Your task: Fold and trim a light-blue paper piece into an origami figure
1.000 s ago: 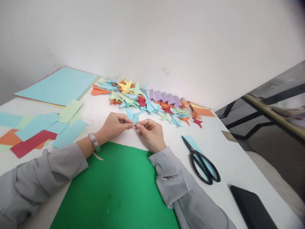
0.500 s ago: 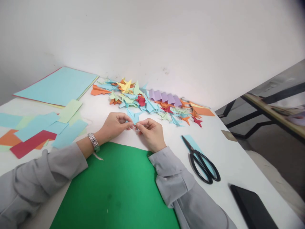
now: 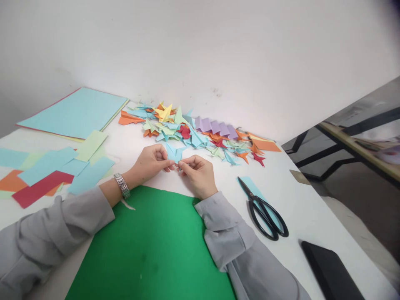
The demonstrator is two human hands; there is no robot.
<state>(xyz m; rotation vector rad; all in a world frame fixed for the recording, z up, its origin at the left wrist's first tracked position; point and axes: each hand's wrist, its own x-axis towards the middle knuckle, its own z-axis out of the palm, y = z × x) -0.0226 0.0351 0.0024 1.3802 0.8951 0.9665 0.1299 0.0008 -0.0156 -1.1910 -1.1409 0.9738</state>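
— What is shown as done?
— A heap of folded paper pieces (image 3: 196,138) is ranged along the wall at the back of the counter (image 3: 303,221); by its size, much of the folding is judged finished.
— And what is left?
— Flat cut papers (image 3: 50,165) are scattered at the left, unfolded, in front of stacked larger sheets (image 3: 75,113). Scissors (image 3: 255,198) are laid over a blue strip at the right.
— Where is the piece in hand?
— A blue folded paper (image 3: 174,153) is held just in front of the heap, its pointed flaps spread; whether it is complete cannot be told.
— How are the hands posed?
— The left hand (image 3: 154,163) and right hand (image 3: 200,175) are brought nearly together, fingers curled. Each grip is closed to a thumb-and-finger pinch on the paper's near edge, with both forearms angled inward over a green sheet (image 3: 146,250).
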